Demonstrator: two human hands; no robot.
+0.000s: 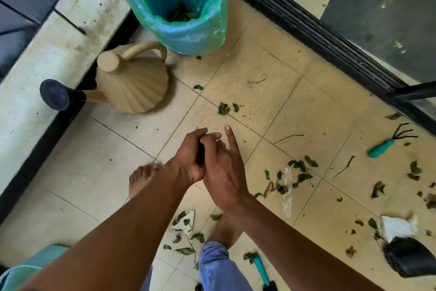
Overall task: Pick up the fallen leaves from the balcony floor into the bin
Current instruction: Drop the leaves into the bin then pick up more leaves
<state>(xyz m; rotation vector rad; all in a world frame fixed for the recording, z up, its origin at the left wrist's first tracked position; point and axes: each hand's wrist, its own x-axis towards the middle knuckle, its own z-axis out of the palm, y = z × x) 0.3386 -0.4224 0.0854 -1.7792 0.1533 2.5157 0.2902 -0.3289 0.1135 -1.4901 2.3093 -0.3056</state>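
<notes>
Both hands, left [188, 158] and right [221, 168], pressed together, fingers relaxed, above scattered leaves [298, 170]

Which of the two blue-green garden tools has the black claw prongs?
The teal-handled hand rake lying far right, near the black door track. The other teal-handled tool, by the person's foot, shows no prongs; its end is cut off.

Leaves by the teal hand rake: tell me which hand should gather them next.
Right, probably. The leaves and hand rake lie on the right hand's side; the left hand would have to cross over.
</notes>
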